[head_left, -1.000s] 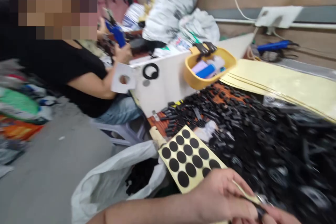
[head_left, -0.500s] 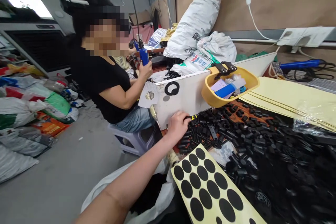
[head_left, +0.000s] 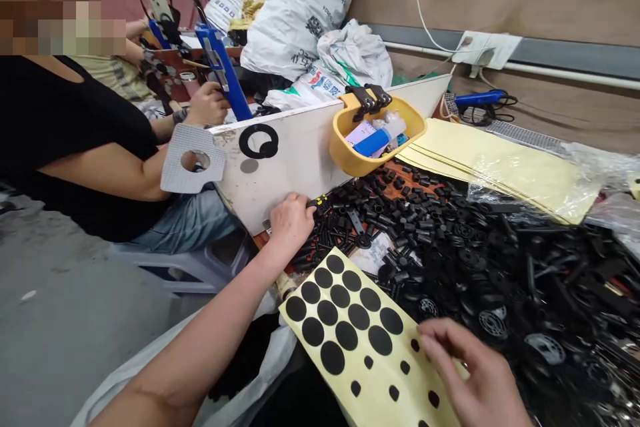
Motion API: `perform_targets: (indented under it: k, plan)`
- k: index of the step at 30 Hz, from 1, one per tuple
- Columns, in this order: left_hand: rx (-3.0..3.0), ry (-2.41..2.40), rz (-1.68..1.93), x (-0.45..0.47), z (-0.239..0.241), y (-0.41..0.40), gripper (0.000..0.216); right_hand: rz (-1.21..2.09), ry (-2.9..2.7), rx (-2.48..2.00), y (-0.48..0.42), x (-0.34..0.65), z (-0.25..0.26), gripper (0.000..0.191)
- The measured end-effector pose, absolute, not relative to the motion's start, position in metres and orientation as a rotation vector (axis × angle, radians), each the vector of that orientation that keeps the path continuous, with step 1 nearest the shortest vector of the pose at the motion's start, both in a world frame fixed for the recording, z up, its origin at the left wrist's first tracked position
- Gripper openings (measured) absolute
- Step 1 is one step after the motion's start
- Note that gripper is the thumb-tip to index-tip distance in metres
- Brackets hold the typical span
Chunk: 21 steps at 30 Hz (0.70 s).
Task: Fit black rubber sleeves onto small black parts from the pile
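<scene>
My left hand [head_left: 293,221] is closed around a tool with a black-and-yellow handle [head_left: 319,201], low against the white board; a bit of metal shows on the hand's other side. At the right edge of a pale yellow sheet of black round stickers [head_left: 350,310] is my right hand [head_left: 477,373]. Its thumb and forefinger tips come together beside a small black dot; whether anything is between them is hidden. Large black discs cover the sheet's far part, small dots its near part. A heap of black plastic parts [head_left: 480,247] spreads beyond.
A yellow bin [head_left: 377,147] clips to the white board [head_left: 300,147], which carries a black ring [head_left: 259,141]. Yellow sheets [head_left: 500,163] lie behind the heap. Left of the board sits a co-worker [head_left: 100,153]. A white sack [head_left: 270,347] stands open below my left arm.
My view has swung right and moved closer to the bench. My right hand has come into view at the sticker sheet. My left hand still grips the tool beside the board.
</scene>
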<state>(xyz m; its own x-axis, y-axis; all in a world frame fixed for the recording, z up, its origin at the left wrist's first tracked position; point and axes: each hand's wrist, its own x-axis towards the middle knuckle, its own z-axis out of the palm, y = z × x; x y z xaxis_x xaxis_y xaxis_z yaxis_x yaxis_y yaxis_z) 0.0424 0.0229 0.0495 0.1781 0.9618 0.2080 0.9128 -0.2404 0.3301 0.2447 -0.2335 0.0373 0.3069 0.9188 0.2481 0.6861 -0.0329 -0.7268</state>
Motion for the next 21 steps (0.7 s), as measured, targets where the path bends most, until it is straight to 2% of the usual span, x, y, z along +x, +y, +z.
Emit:
perform_targets:
  k: [4,6,9,11,17,21]
  plan:
    - [2.282,1.795,0.673,0.036,0.053,0.011,0.026,0.137,-1.551,-1.922,-0.167,0.264,0.051,0.02]
    - [2.277,1.722,0.729,0.036,0.055,-0.002,0.026,0.159,-1.604,-1.983,-0.132,0.265,0.049,0.018]
    - [2.28,1.569,0.781,0.037,0.056,-0.025,0.022,0.259,-1.658,-2.104,-0.09,0.261,0.04,0.031]
    - [2.274,1.476,0.807,0.036,0.052,-0.04,0.019,0.352,-1.651,-2.175,-0.072,0.258,0.036,0.029]
    - [2.198,1.301,0.896,0.026,0.042,-0.065,0.016,0.632,-1.436,-2.171,-0.069,0.274,0.05,0.022]
    - [1.92,1.154,0.878,0.037,0.052,-0.078,0.014,0.749,-1.139,-1.93,-0.106,0.293,0.072,0.038]
